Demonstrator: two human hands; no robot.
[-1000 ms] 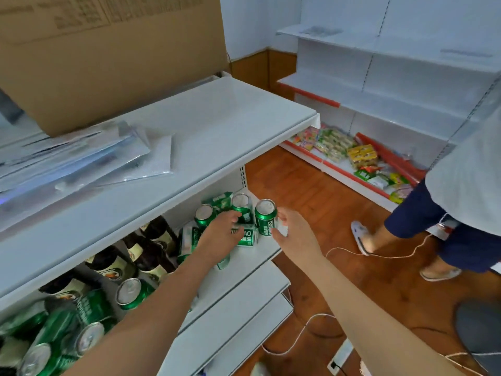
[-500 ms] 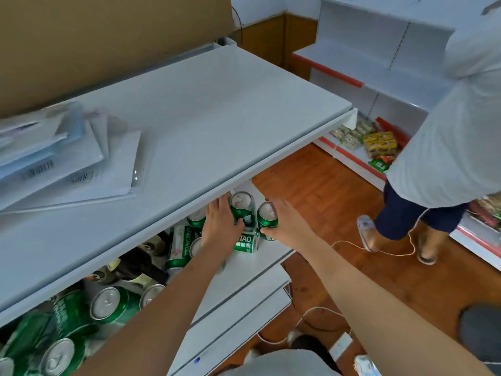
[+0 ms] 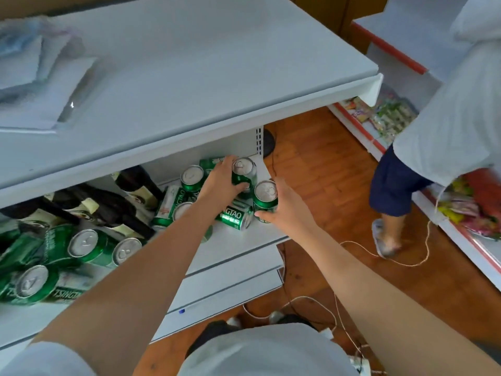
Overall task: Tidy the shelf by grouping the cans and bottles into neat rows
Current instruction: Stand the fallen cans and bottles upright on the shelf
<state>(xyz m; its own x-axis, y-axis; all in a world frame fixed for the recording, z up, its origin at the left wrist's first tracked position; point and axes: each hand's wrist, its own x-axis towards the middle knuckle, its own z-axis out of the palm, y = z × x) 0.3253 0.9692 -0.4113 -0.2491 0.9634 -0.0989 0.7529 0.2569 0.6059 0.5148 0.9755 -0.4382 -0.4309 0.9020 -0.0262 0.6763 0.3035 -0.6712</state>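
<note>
Green beer cans and dark bottles point(image 3: 108, 204) lie jumbled on the white middle shelf point(image 3: 244, 237) under the top shelf. My left hand point(image 3: 219, 183) wraps around an upright green can point(image 3: 244, 172) near the shelf's right end. My right hand point(image 3: 287, 210) grips a second upright can point(image 3: 265, 195) at the front right corner. Between my hands a can point(image 3: 234, 217) lies on its side. Another upright can point(image 3: 192, 177) stands behind my left hand. Several more cans point(image 3: 81, 245) lie tipped at the left, some hidden by my left forearm.
The wide top shelf point(image 3: 203, 77) overhangs the cans and holds plastic-wrapped sheets point(image 3: 35, 85) at the left. Another person point(image 3: 447, 126) stands on the wooden floor at the right, beside a low shelf of snack packets point(image 3: 390, 115). White cables point(image 3: 393, 256) trail across the floor.
The camera has tilted down and come closer. My left hand has closed around the rear upright can, and my right hand stays on the front can. The other person has stepped nearer.
</note>
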